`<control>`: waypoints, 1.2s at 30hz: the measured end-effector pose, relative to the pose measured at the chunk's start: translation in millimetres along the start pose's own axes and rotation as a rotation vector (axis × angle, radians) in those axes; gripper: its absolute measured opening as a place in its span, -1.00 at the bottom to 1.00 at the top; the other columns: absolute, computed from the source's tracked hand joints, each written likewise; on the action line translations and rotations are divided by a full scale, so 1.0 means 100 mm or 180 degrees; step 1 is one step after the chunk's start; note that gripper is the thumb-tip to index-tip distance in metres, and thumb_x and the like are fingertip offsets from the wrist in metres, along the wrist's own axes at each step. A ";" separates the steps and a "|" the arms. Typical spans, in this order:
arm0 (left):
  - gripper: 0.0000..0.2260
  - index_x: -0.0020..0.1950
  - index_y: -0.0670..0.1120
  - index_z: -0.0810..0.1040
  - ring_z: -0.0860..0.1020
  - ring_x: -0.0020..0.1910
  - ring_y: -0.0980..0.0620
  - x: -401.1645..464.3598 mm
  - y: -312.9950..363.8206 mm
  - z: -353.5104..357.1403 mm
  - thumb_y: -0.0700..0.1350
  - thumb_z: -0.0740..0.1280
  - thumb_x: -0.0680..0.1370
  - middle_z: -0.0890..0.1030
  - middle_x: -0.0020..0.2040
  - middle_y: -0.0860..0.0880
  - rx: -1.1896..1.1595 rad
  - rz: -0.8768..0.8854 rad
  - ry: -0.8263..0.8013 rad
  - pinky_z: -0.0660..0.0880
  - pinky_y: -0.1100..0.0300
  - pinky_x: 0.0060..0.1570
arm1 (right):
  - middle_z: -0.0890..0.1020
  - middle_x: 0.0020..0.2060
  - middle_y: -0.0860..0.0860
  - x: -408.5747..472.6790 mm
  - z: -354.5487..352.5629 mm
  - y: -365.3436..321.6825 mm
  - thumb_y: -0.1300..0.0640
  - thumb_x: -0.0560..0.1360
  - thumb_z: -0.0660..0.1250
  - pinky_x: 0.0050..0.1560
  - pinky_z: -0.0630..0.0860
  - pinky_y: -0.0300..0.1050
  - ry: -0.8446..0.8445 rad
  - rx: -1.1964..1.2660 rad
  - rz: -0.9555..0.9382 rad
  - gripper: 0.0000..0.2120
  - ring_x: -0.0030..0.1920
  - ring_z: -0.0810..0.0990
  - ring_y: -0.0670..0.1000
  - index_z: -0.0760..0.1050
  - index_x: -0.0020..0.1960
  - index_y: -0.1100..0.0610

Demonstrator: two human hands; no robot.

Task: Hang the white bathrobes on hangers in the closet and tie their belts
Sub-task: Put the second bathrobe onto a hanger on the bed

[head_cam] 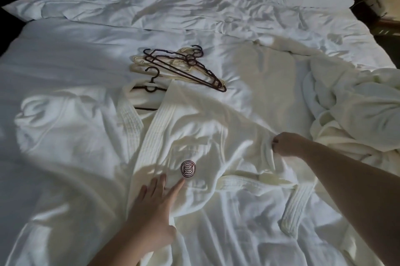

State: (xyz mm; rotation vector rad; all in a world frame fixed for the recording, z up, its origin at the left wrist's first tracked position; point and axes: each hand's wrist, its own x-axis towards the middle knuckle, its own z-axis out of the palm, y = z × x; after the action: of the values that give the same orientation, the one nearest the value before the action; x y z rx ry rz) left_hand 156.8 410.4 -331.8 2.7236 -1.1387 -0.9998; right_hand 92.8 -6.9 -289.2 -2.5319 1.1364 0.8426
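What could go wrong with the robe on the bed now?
The dark hanger inside the bathrobe could slip out as the right hand tugs the fabric. The loose belt might slide off. The pile of hangers looks tangled, so one may snag.

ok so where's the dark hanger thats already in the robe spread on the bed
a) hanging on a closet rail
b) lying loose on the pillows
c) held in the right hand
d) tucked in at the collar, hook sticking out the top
d: the dark hanger sits inside the collar of the spread robe, hook poking out above the neckline.
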 end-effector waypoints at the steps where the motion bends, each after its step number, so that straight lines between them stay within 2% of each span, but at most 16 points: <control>1: 0.03 0.48 0.42 -0.51 -0.26 0.67 -0.09 0.00 0.01 -0.01 0.03 0.32 0.45 -0.33 0.67 -0.06 -0.0008 0.0010 0.0013 -0.21 -0.02 0.62 | 0.62 0.24 0.17 0.04 -0.09 -0.02 0.04 0.67 0.16 0.17 0.48 -0.04 0.0130 0.0197 0.0237 -0.65 0.19 0.60 0.18 0.58 0.26 0.21; 4: 0.01 0.48 0.45 -0.46 -0.25 0.67 -0.11 0.00 0.03 -0.02 0.02 0.30 0.42 -0.29 0.68 -0.09 -0.0020 0.0028 0.0020 -0.21 -0.03 0.61 | 0.57 0.26 0.25 0.14 -0.28 0.02 -0.02 0.58 0.27 0.27 0.46 0.15 0.1044 0.0623 0.0969 -0.62 0.27 0.53 0.27 0.54 0.25 0.22; 6: -0.01 0.56 0.43 -0.36 -0.25 0.67 -0.10 0.00 0.04 0.00 0.08 0.30 0.39 -0.27 0.69 -0.09 -0.0118 0.0011 -0.0068 -0.22 -0.04 0.62 | 0.46 0.35 0.22 0.06 -0.31 -0.13 -0.06 0.50 0.33 0.37 0.33 0.23 0.1353 0.0402 0.1256 -0.51 0.38 0.41 0.27 0.43 0.36 0.14; 8: -0.09 0.60 0.41 -0.21 -0.17 0.68 -0.07 -0.01 0.05 -0.05 0.23 0.29 0.40 -0.17 0.70 -0.08 -0.0385 0.0111 -0.0051 -0.16 -0.01 0.63 | 0.40 0.35 0.19 -0.04 -0.23 -0.41 0.08 0.43 0.31 0.38 0.30 0.25 0.1640 0.0182 0.0777 -0.48 0.38 0.36 0.26 0.37 0.38 0.09; 10: -0.24 0.61 0.35 0.12 0.13 0.62 -0.01 -0.04 -0.04 -0.21 0.41 0.24 0.42 0.19 0.64 0.01 -0.0974 0.0206 0.0311 0.10 0.10 0.58 | 0.40 0.39 0.16 -0.13 -0.09 -0.79 0.14 0.43 0.28 0.41 0.28 0.23 0.1868 0.0104 0.0032 -0.44 0.40 0.35 0.24 0.36 0.43 0.06; 13: -0.52 0.37 0.17 0.52 0.50 0.19 0.03 -0.03 -0.55 -0.53 0.34 0.23 0.53 0.57 0.20 0.10 -0.1552 -0.0062 0.1895 0.50 0.07 0.22 | 0.38 0.46 0.08 -0.23 0.09 -1.51 0.10 0.49 0.31 0.48 0.24 0.15 0.1823 -0.0044 -0.1026 -0.44 0.46 0.34 0.17 0.36 0.48 0.00; 15: -0.67 0.28 0.07 0.58 0.54 0.05 -0.11 0.02 -1.13 -0.74 0.14 0.29 0.57 0.62 0.09 -0.01 -0.1270 -0.0622 0.2820 0.55 -0.03 0.08 | 0.41 0.44 0.04 -0.31 0.18 -2.03 0.05 0.54 0.32 0.42 0.36 0.12 0.1449 0.0066 -0.1609 -0.48 0.43 0.38 0.12 0.37 0.48 -0.02; 17: -0.68 0.30 -0.01 0.55 0.52 0.11 -0.29 0.06 -1.77 -0.93 0.01 0.37 0.56 0.59 0.14 -0.18 -0.1211 -0.1712 0.2963 0.52 -0.14 0.10 | 0.50 0.35 -0.02 -0.40 0.24 -2.53 0.00 0.59 0.29 0.33 0.47 0.06 0.1103 0.0234 -0.1961 -0.58 0.35 0.47 0.06 0.41 0.43 -0.04; 19: -0.54 0.39 -0.13 0.44 0.44 0.28 -0.39 0.07 -2.43 -1.04 0.05 0.40 0.57 0.50 0.26 -0.31 -0.1521 -0.2941 0.2518 0.47 -0.24 0.18 | 0.57 0.26 -0.06 -0.46 0.29 -3.05 -0.05 0.60 0.28 0.27 0.50 -0.01 0.0795 0.0473 -0.2059 -0.63 0.28 0.54 0.01 0.43 0.39 -0.07; 21: -0.27 0.47 -0.24 0.32 0.36 0.39 -0.39 0.05 -2.93 -1.07 0.29 0.34 0.55 0.39 0.38 -0.36 -0.1824 -0.3637 0.1765 0.40 -0.23 0.31 | 0.57 0.25 -0.04 -0.47 0.33 -3.53 -0.08 0.58 0.31 0.28 0.48 -0.04 0.0599 0.0694 -0.2051 -0.59 0.26 0.55 0.00 0.41 0.41 -0.06; 23: -0.12 0.48 -0.22 0.35 0.38 0.39 -0.36 0.07 -3.28 -1.08 0.48 0.25 0.49 0.41 0.38 -0.34 -0.1781 -0.3550 0.1192 0.37 -0.15 0.35 | 0.55 0.29 0.01 -0.43 0.36 -3.96 -0.10 0.56 0.34 0.27 0.47 -0.03 0.0516 0.0855 -0.1954 -0.50 0.30 0.52 0.04 0.37 0.46 -0.04; 24: -0.16 0.44 -0.17 0.44 0.41 0.36 -0.34 0.13 -3.40 -1.08 0.50 0.21 0.48 0.46 0.34 -0.31 -0.1760 -0.3364 0.1111 0.39 -0.10 0.34 | 0.53 0.31 0.04 -0.41 0.36 -4.13 -0.12 0.56 0.35 0.22 0.47 -0.03 0.0469 0.0900 -0.1891 -0.46 0.31 0.51 0.07 0.33 0.49 -0.04; 27: -0.54 0.15 -0.02 0.62 0.57 0.18 -0.25 0.26 -3.50 -1.23 0.33 0.29 0.52 0.65 0.11 -0.14 -0.2108 -0.2644 0.1460 0.55 -0.01 0.18 | 0.50 0.29 0.11 -0.33 0.39 -4.56 -0.16 0.55 0.36 0.08 0.47 -0.04 0.0397 0.0932 -0.1800 -0.40 0.21 0.55 0.13 0.27 0.52 -0.05; 30: -0.85 0.04 -0.04 0.60 0.66 0.00 -0.14 0.36 -3.46 -1.37 -0.01 0.41 0.54 0.70 0.02 -0.13 -0.3785 -0.1874 0.1945 0.56 0.04 -0.05 | 0.47 0.26 0.10 -0.30 0.46 -4.89 -0.23 0.53 0.36 0.10 0.50 -0.05 0.0536 0.0934 -0.1840 -0.39 0.15 0.57 0.12 0.29 0.51 -0.11; 33: -0.75 0.27 -0.16 0.55 0.68 0.09 -0.18 0.30 -3.41 -1.57 -0.17 0.33 0.60 0.68 0.18 -0.23 -0.6109 -0.1055 0.2169 0.59 0.00 0.07 | 0.44 0.16 -0.01 -0.34 0.54 -5.14 -0.38 0.47 0.35 0.07 0.47 -0.09 0.0475 0.0901 -0.2173 -0.38 0.10 0.57 0.06 0.33 0.46 -0.24; 36: -0.60 0.34 -0.14 0.63 0.66 0.22 -0.24 0.20 -3.60 -1.69 0.08 0.25 0.66 0.69 0.23 -0.22 -0.7048 -0.0787 0.1619 0.51 -0.13 0.34 | 0.44 0.12 -0.02 -0.34 0.62 -5.33 -0.46 0.40 0.35 -0.15 0.47 -0.15 0.0066 0.0915 -0.2238 -0.34 -0.04 0.57 0.00 0.29 0.43 -0.32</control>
State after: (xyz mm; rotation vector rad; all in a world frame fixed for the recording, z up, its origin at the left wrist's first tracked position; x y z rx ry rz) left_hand 490.4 624.9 -300.8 0.9648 0.4678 -0.5955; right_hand 446.1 396.5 -327.7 -2.4194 0.2762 0.4273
